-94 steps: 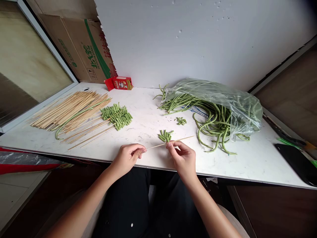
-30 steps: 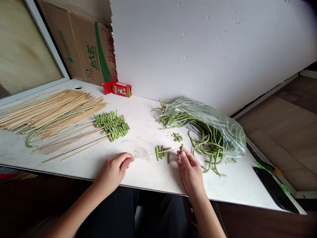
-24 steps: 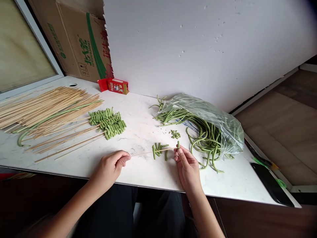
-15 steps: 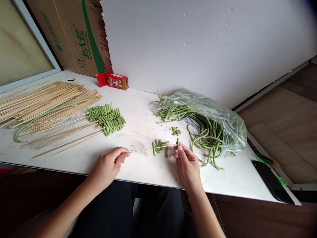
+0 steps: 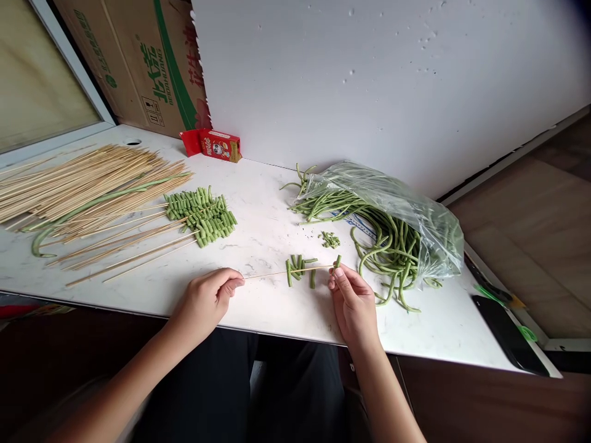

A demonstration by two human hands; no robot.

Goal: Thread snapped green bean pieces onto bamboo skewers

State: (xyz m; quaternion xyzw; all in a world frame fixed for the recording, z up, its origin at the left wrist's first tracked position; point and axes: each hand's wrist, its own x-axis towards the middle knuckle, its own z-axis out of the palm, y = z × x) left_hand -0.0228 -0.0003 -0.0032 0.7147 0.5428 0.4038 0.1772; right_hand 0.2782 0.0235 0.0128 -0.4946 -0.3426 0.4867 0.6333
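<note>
My left hand [image 5: 210,301] is closed round one end of a thin wooden skewer [image 5: 265,275], held nearly level above the table. Between the thumb and fingers of my right hand [image 5: 354,301] is a short piece of green bean [image 5: 337,261], with the skewer's far end at it. Whether the tip has gone through the piece, I cannot tell. Under the skewer lie several loose cut bean pieces [image 5: 295,266]. To the left, finished-looking rows of bean pieces on skewers [image 5: 203,215] lie side by side, their bare sticks pointing left.
A pile of bare skewers [image 5: 87,184] covers the left, with one long bean [image 5: 92,203] across it. At right, a clear plastic bag [image 5: 392,191] spills long beans [image 5: 388,246]. Small bean trimmings [image 5: 329,239], a red box [image 5: 221,146], a carton [image 5: 129,61] and a black phone [image 5: 508,335] also lie around.
The bean piece in my right hand has tilted from upright to leaning right. Both hands keep their grips, and the whole view has shifted slightly.
</note>
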